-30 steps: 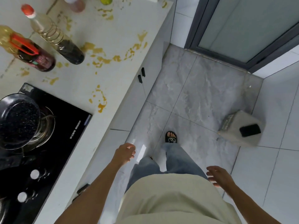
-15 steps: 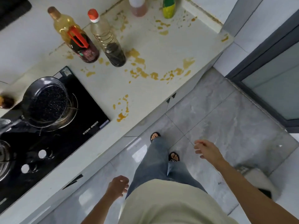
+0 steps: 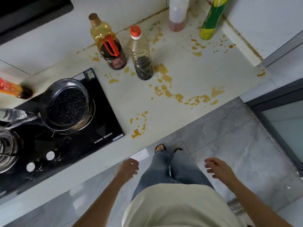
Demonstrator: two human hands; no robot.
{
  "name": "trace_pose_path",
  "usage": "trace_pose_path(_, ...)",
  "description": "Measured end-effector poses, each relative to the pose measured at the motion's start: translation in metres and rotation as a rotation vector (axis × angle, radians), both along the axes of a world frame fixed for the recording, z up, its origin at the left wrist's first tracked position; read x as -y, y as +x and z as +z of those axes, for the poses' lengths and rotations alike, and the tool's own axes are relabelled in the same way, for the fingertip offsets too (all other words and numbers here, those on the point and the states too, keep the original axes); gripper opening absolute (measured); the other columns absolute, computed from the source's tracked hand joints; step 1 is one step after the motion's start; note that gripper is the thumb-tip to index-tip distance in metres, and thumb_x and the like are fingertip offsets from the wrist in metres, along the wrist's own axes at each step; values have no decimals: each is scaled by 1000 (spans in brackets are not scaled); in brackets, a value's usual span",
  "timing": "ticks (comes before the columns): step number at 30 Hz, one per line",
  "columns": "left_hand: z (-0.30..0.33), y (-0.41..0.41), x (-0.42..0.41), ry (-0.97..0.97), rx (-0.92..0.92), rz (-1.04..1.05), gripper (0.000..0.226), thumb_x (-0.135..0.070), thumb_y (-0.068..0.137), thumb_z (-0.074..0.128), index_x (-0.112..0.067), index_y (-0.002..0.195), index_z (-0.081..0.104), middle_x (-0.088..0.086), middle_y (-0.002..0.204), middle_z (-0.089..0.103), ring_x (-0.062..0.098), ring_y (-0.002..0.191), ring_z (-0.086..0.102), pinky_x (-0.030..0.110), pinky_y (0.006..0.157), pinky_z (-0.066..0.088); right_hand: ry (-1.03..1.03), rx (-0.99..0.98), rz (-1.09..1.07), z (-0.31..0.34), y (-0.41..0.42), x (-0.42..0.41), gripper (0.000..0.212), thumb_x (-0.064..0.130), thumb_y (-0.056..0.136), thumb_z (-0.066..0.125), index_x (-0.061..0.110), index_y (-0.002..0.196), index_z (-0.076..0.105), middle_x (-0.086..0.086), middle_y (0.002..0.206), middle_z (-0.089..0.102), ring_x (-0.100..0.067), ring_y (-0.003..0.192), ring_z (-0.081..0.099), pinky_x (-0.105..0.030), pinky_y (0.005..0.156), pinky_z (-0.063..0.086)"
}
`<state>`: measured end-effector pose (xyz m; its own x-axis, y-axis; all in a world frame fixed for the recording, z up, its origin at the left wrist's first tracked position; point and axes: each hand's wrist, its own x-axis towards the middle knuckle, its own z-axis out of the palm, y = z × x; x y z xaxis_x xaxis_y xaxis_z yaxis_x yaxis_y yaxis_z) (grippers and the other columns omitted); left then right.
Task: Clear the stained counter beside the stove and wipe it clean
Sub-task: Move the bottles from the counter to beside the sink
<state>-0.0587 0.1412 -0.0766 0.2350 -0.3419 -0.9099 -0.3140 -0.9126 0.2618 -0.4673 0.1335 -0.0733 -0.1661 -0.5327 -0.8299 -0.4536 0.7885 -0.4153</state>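
Observation:
The pale counter (image 3: 188, 74) right of the black stove (image 3: 68, 141) is spattered with yellow-brown stains (image 3: 165, 90). On it stand an oil bottle with a red handle (image 3: 109, 45), a clear bottle with an orange cap and dark liquid (image 3: 141, 54), a white bottle with pink liquid (image 3: 177, 13) and a green-yellow bottle (image 3: 212, 18). My left hand (image 3: 127, 168) hangs below the counter edge, fingers loosely curled, holding nothing. My right hand (image 3: 218, 167) hovers over the floor, fingers relaxed and empty.
A dark pan (image 3: 65, 104) sits on the stove's burner, with a metal pot (image 3: 8, 149) at the left edge. An orange-labelled bottle (image 3: 13, 89) lies behind the stove. A dark-framed glass door (image 3: 285, 118) is at the right. Grey tiled floor (image 3: 229, 138) lies below.
The view has swung to face the counter, which now fills the frame. My left hand rose toward the counter edge and my right hand dropped lower, to my right side.

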Motion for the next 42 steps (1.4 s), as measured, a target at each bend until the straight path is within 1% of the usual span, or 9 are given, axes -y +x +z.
trace_pose_path(8, 2, -22, 21, -27, -12, -30, 21, -11, 103, 55, -2, 98, 73, 9, 90, 73, 20, 69, 66, 22, 56, 46, 105, -83, 81, 9, -32, 35, 17, 16, 102, 57, 13, 111, 71, -9, 95, 75, -28, 81, 70, -35, 69, 54)
trace_pose_path(15, 24, -29, 11, -36, 14, 150, 23, -17, 98, 58, -16, 88, 79, 8, 94, 79, 14, 66, 69, 22, 59, 47, -85, -7, 373, 40, -9, 146, 14, 22, 104, 57, 25, 110, 69, 1, 104, 76, -16, 92, 73, -44, 91, 58)
trace_pose_path(20, 60, -25, 62, -278, -2, 308, 18, -25, 94, 68, -38, 86, 77, -3, 89, 78, 17, 75, 73, 32, 65, 49, -289, 158, 482, 75, 45, 236, 15, 31, 100, 64, 36, 114, 69, 13, 104, 75, -4, 96, 72, -36, 91, 58)
trace_pose_path(24, 82, -7, 138, -479, 34, 379, 12, -29, 93, 73, -36, 102, 74, -2, 96, 80, 20, 94, 76, 33, 75, 57, -422, 221, 492, 82, 104, 297, 46, 33, 93, 74, 27, 135, 57, 9, 123, 68, -8, 110, 67, -27, 87, 58)
trace_pose_path(26, 83, 6, 182, -565, 47, 411, 23, -29, 90, 77, -32, 112, 71, -1, 102, 80, 21, 97, 74, 32, 76, 58, -469, 255, 455, 80, 134, 322, 67, 37, 87, 80, 29, 144, 47, 11, 135, 60, -6, 118, 62, -20, 89, 54)
trace_pose_path(33, 63, 53, 316, -753, 172, 421, 86, -45, 80, 90, -27, 151, 45, 0, 143, 58, 20, 126, 62, 39, 105, 53, -663, 357, 365, 53, 219, 382, 115, 44, 68, 92, 29, 159, 23, 16, 158, 39, -9, 147, 40, -40, 120, 38)
trace_pose_path(37, 43, 70, 369, -849, 180, 425, 124, -47, 68, 98, -29, 166, 23, 3, 165, 41, 24, 149, 44, 51, 116, 49, -806, 420, 330, 29, 246, 398, 105, 38, 60, 96, 42, 148, 37, 21, 132, 64, 2, 120, 62, -28, 96, 53)
trace_pose_path(40, 25, 76, 395, -963, 169, 424, 135, -45, 64, 100, -35, 167, 15, -4, 165, 40, 14, 143, 46, 34, 113, 42, -864, 375, 295, 18, 257, 402, 104, 44, 55, 96, 48, 142, 39, 31, 117, 67, 12, 104, 66, -8, 74, 52)
trace_pose_path(42, 13, 79, 407, -1044, 146, 405, 136, -40, 61, 102, -36, 166, 16, -17, 150, 50, 2, 132, 50, 26, 106, 40, -882, 358, 285, 11, 259, 405, 101, 46, 53, 97, 50, 138, 41, 31, 113, 68, 11, 100, 67, -12, 77, 53)
